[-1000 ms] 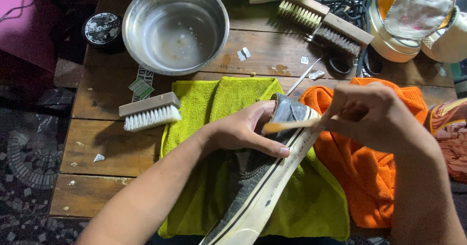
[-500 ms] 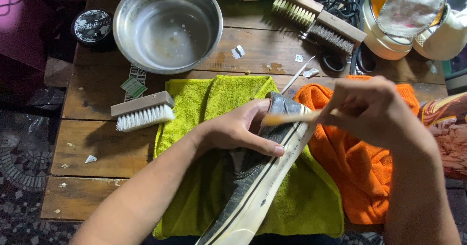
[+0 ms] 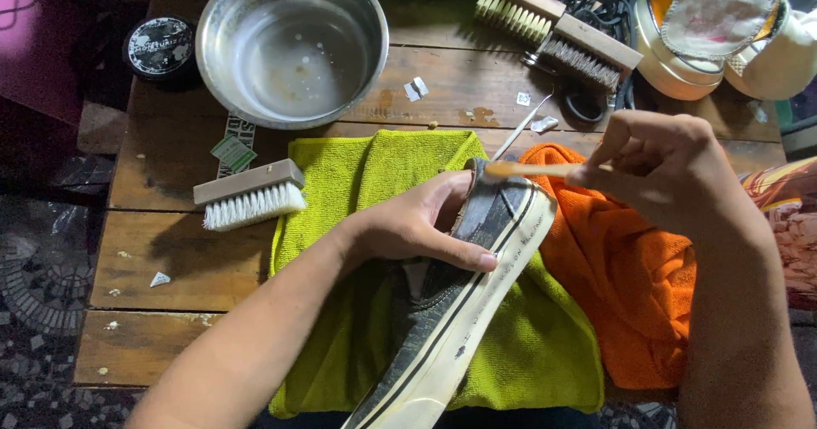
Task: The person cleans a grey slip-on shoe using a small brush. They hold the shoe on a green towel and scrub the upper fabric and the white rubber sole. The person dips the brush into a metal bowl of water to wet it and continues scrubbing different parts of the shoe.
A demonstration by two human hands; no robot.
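Canvas sneaker [image 3: 464,310] on green towel [image 3: 545,352] at table's near edge – light, soft upper, stiff rubber sole; left hand [image 3: 417,225] clamped round toe; right hand [image 3: 672,169] pinching thin brush handle [image 3: 532,169].

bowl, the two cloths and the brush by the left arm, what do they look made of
Bowl: metal, likely stainless steel, going by its shiny grey reflective wall.
Green cloth and orange cloth: soft fuzzy pile, probably microfibre or terry.
Brush: pale block back that looks like wood, with white bristles, which may be synthetic or natural.
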